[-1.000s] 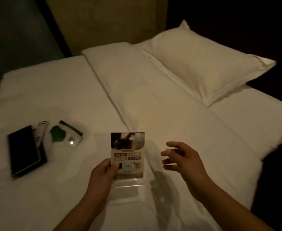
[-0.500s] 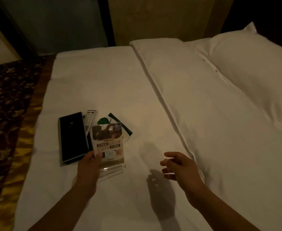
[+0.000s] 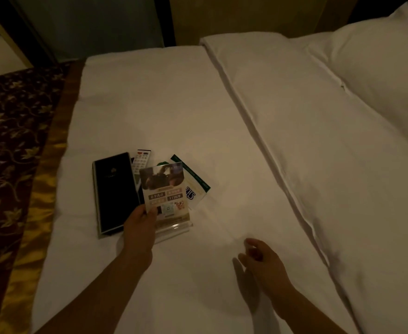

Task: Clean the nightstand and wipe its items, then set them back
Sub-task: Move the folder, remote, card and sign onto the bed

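My left hand (image 3: pixel 140 225) grips the lower left edge of a clear acrylic sign stand (image 3: pixel 165 196) with a printed card, its base just above the white bed sheet (image 3: pixel 150 112). Behind the stand lie a black folder (image 3: pixel 115 191), a white remote control (image 3: pixel 141 160) and a green-and-white card (image 3: pixel 195 186). My right hand (image 3: pixel 262 259) hovers over the sheet to the right, fingers loosely curled, holding nothing.
A folded white duvet (image 3: pixel 318 141) covers the right half of the bed, with a pillow (image 3: pixel 385 68) at the far right. A dark patterned bed runner with a gold edge (image 3: pixel 17 153) lies at the left. The wall stands behind the bed.
My left hand has carried the sign stand leftward and down toward the folder, remote and card. My right hand has dropped lower. The view has swung left.
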The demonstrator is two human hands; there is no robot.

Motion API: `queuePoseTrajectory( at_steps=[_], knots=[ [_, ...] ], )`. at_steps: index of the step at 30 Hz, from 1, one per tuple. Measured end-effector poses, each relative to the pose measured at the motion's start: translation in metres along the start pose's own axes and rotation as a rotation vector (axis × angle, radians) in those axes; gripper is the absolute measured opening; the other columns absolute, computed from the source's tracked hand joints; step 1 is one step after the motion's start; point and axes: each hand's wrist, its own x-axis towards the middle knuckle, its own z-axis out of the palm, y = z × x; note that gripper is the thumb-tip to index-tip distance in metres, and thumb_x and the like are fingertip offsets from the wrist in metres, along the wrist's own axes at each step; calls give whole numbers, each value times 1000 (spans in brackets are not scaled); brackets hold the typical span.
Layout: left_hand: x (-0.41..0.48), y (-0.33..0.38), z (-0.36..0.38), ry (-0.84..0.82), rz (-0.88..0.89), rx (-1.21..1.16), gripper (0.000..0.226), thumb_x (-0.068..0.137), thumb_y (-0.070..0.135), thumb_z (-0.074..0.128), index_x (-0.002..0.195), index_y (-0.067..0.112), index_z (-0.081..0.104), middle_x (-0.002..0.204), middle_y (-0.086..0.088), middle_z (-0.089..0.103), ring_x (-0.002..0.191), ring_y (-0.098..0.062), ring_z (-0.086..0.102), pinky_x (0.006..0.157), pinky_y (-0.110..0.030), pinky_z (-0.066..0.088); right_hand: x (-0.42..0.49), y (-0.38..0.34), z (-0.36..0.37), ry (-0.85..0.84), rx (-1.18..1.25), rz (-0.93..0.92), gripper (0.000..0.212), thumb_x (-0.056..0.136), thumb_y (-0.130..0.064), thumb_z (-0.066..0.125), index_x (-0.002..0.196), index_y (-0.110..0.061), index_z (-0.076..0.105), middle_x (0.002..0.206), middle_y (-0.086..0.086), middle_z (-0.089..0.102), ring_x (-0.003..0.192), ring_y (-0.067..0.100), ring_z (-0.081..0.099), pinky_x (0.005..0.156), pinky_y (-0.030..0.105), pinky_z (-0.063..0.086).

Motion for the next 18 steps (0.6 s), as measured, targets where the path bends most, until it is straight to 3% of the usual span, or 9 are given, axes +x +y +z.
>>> queuePoseTrajectory(
  at_steps=[4,7,13,18],
  knots=[
    [5,-2,1,-14,37,44,24,99,7,53,121,7,63,107,-5,69,105,-24,64,75,-25,49,6,3,13,12,-441,-100,61,79,-36,74,134,-33,48,122,0,50,107,19,58,96,35,49],
    [5,-10,1,-43,76,116,31,100,4,51,129,6,57,121,-12,65,117,-30,61,88,-33,50,0,7,22,43,-646,-181,64,77,-44,68,133,-34,38,124,3,41,115,29,49,96,35,45],
    [-2,-12,2,1,144,302,49,99,5,53,146,14,42,138,-13,57,127,-30,55,102,-44,48,0,7,25,63,-674,-179,57,80,-42,66,128,-34,36,124,3,39,116,28,46,92,38,47],
    [-16,-6,3,215,254,520,39,97,13,59,134,4,54,125,-22,64,114,-39,62,89,-40,49,3,6,21,41,-683,-178,57,80,-43,67,126,-32,36,124,5,39,114,30,48,90,39,48]
  ],
)
